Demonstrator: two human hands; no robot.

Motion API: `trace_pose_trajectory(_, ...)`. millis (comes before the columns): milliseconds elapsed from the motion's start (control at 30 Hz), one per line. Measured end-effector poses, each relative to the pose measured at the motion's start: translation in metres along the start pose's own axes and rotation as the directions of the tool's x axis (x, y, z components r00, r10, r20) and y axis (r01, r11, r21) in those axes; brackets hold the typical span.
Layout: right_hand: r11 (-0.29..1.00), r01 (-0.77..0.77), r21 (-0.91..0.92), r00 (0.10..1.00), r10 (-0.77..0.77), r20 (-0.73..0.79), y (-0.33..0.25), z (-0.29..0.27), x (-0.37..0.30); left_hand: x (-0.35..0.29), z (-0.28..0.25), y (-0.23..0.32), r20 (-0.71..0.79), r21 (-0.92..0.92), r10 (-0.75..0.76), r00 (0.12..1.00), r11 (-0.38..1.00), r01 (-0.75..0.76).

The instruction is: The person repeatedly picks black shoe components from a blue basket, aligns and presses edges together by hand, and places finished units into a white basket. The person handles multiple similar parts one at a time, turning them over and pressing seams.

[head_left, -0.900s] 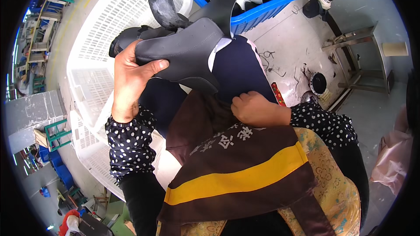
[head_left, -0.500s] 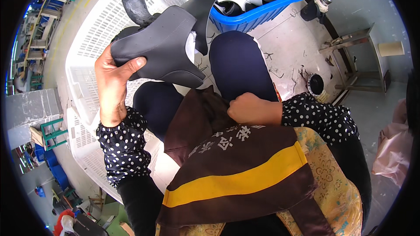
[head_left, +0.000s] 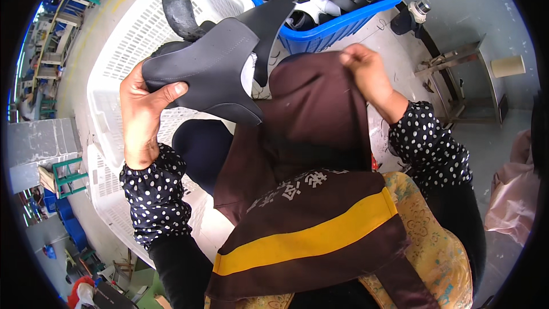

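Observation:
My left hand [head_left: 142, 111] is closed on a black leather shoe upper [head_left: 200, 60], thumb on top, fingers hidden beneath. The upper is held over the white basket and my left knee [head_left: 203, 149]; its curved flaps and a bit of white lining show. My right hand [head_left: 370, 77] pinches the edge of the dark brown apron [head_left: 320, 97] that I wear. The apron's cloth is drawn up over my right knee, hiding nearly all of it. A yellow band [head_left: 309, 234] crosses the apron nearer my body.
A white perforated plastic basket [head_left: 108, 74] stands at the left. Ahead, a blue crate [head_left: 337, 33] holds several black and white pieces. On the right are a metal stand [head_left: 457, 67], a cream roll [head_left: 508, 67] and a pink cloth [head_left: 510, 194]. Thread scraps lie on the floor.
My right hand has moved from my lap up and forward, lifting the apron's edge over my right knee. My left hand stays nearly in place with the shoe upper.

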State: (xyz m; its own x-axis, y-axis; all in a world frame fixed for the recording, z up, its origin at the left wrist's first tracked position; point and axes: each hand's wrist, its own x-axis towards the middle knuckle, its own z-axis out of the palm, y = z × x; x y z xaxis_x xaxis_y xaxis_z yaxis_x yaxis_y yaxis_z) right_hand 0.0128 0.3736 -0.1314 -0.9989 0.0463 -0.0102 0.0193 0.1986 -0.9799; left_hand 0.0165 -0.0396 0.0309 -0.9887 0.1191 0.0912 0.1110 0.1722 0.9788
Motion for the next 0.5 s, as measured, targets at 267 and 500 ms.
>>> trace_pose_trajectory(267, 0.804, 0.117, -0.583, 0.949, -0.264, -0.175, 0.056, -0.028, 0.008, 0.027, 0.024, 0.024, 0.142, 0.082, 0.116, 0.983, 0.988, -0.128)
trace_pose_trajectory(500, 0.798, 0.501, -0.335, 0.855, -0.396, 0.335, -0.044, 0.020, 0.004, 0.038, 0.053, 0.050, 0.156, 0.159, 0.092, 0.983, 0.980, -0.117)
